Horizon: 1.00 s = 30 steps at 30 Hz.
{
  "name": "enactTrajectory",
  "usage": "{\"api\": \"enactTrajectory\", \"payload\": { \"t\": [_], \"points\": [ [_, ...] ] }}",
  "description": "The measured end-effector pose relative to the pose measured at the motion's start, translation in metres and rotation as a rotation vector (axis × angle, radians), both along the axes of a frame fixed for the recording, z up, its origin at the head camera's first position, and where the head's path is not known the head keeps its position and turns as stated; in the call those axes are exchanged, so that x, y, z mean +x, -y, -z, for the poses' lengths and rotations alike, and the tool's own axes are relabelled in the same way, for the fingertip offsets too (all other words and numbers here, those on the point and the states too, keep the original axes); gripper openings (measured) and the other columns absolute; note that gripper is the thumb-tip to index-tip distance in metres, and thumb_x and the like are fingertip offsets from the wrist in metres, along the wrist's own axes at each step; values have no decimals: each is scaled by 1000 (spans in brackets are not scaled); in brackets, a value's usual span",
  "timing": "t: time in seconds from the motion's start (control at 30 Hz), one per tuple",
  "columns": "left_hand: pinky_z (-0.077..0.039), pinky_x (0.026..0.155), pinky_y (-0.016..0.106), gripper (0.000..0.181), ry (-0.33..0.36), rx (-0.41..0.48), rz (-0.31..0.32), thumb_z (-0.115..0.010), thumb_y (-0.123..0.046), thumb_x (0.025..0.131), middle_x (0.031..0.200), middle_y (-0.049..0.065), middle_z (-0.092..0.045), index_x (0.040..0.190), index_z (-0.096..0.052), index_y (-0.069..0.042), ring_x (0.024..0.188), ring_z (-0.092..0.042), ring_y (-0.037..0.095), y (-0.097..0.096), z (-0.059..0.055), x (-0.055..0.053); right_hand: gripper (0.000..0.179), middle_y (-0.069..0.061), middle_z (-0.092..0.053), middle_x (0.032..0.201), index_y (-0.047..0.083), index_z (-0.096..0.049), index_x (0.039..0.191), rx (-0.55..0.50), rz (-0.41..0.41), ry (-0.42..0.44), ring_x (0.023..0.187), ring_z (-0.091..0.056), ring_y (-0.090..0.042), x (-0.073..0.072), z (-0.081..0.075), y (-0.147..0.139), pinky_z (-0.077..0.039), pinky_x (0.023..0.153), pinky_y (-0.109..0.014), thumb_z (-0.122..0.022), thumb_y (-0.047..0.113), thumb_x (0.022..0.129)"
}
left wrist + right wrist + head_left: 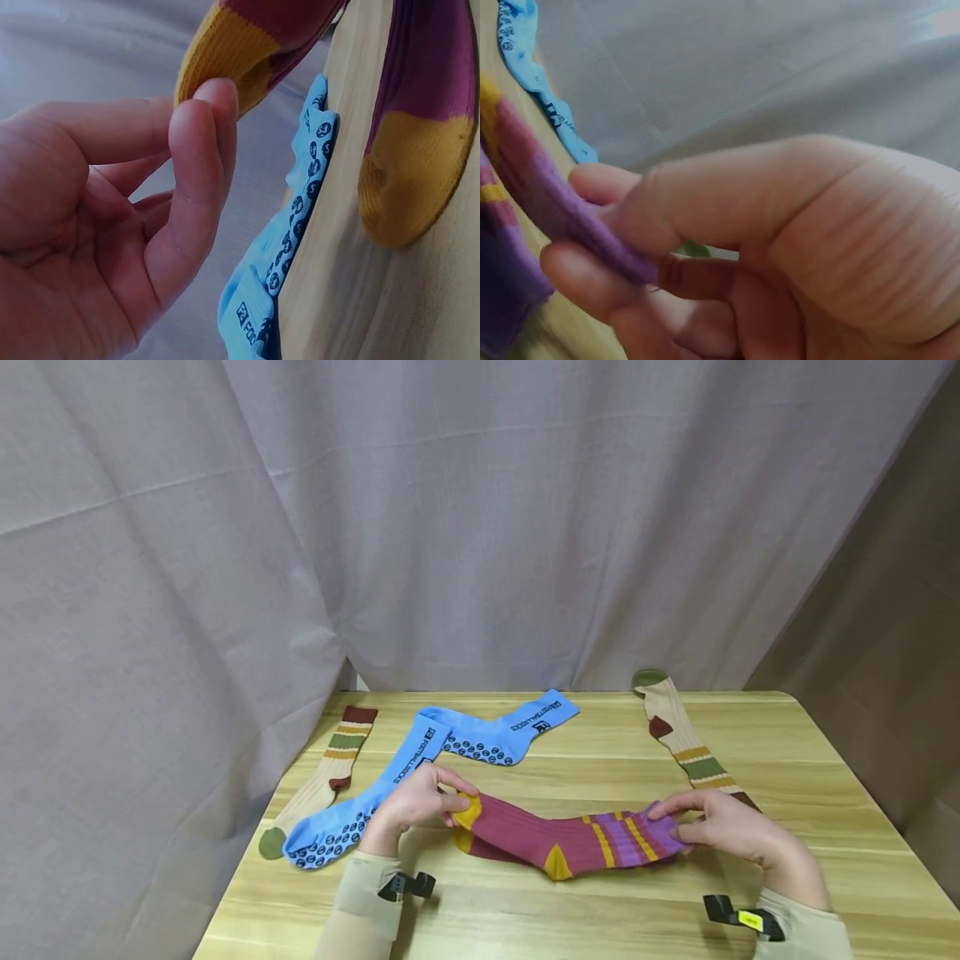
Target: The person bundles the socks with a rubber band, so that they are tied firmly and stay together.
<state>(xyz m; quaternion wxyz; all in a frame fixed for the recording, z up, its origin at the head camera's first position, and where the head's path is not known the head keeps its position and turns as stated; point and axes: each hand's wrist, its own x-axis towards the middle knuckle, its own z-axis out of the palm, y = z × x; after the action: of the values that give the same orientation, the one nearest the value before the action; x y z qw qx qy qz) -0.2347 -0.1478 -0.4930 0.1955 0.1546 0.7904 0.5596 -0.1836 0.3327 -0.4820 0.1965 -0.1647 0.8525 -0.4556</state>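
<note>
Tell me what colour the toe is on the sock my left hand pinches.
The toe is mustard yellow, best seen in the left wrist view.

Many colours on a pale yellow, wood-grained surface [585, 922].
I see maroon socks [573, 839] with yellow toes, purple cuffs and yellow stripes; blue socks [480, 731] carry black letters and round black marks; cream socks [322, 782] show olive toes, dark red heels, mustard and green bands.

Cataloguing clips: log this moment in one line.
left hand: pinches yellow toe of maroon sock; right hand: pinches its purple cuff; matching sock: beneath, on table; blue socks: overlapping; beige socks: apart
</note>
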Motion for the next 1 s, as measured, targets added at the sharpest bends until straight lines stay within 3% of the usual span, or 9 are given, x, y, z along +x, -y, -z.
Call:
{"api": "enactTrajectory", "payload": {
  "t": [0.17, 0.27, 0.33, 0.53, 0.67, 0.9, 1.0],
  "points": [
    [-65, 64, 37, 18, 12, -28, -6, -79, 3, 92, 107, 9, -77, 109, -82, -1, 63, -72, 18, -2, 2, 0, 23, -13, -72, 117, 5, -79, 117, 106, 17, -46, 82, -57, -6, -5, 4, 1, -49, 69, -23, -74, 8, 95],
    [-66, 65, 41, 17, 13, -45, 5, -79, 2, 92, 102, 9, -78, 109, -82, -1, 62, -72, 18, -2, 3, 0, 20, -11, -73, 113, 5, -80, 113, 115, 23, -57, 82, -57, -6, -6, 7, 2, -50, 70, -23, -75, 10, 95],
    [-66, 65, 41, 17, 23, -59, 13, -80, 2, 92, 98, 9, -79, 108, -82, -2, 62, -72, 18, -2, 5, 0, 19, -11, -74, 115, 6, -81, 112, 126, 26, -76, 91, -58, -7, -7, 10, 1, -50, 75, -23, -77, 12, 95],
    [-64, 61, 35, 19, 57, -89, 40, -76, 9, 90, 89, 7, -78, 106, -80, 0, 60, -69, 17, -2, 10, 2, 22, -15, -73, 118, 4, -80, 112, 145, 48, -66, 98, -60, -18, -10, 18, 3, -52, 77, -25, -80, 10, 90],
    [-64, 61, 36, 16, 50, -136, 50, -77, 8, 89, 86, 4, -77, 101, -80, -2, 60, -69, 18, -3, 15, 3, 20, -15, -74, 117, 5, -81, 109, 190, 70, -68, 104, -62, -23, -12, 22, 6, -53, 83, -34, -81, 8, 89],
    [-63, 58, 36, 6, 39, -211, 59, -83, -2, 89, 81, 3, -76, 94, -80, -2, 59, -69, 18, -4, 19, 4, 16, -9, -74, 104, 3, -81, 106, 209, 128, -30, 76, -57, -18, -10, 23, 9, -46, 65, -29, -79, 7, 91],
    [-62, 57, 36, 6, 41, -217, 54, -83, -1, 90, 80, 3, -76, 95, -80, -2, 58, -69, 18, -4, 18, 4, 22, -11, -73, 108, 3, -79, 113, 227, 149, -40, 78, -58, -19, -12, 22, 8, -48, 67, -31, -80, 9, 91]
  ]
}}
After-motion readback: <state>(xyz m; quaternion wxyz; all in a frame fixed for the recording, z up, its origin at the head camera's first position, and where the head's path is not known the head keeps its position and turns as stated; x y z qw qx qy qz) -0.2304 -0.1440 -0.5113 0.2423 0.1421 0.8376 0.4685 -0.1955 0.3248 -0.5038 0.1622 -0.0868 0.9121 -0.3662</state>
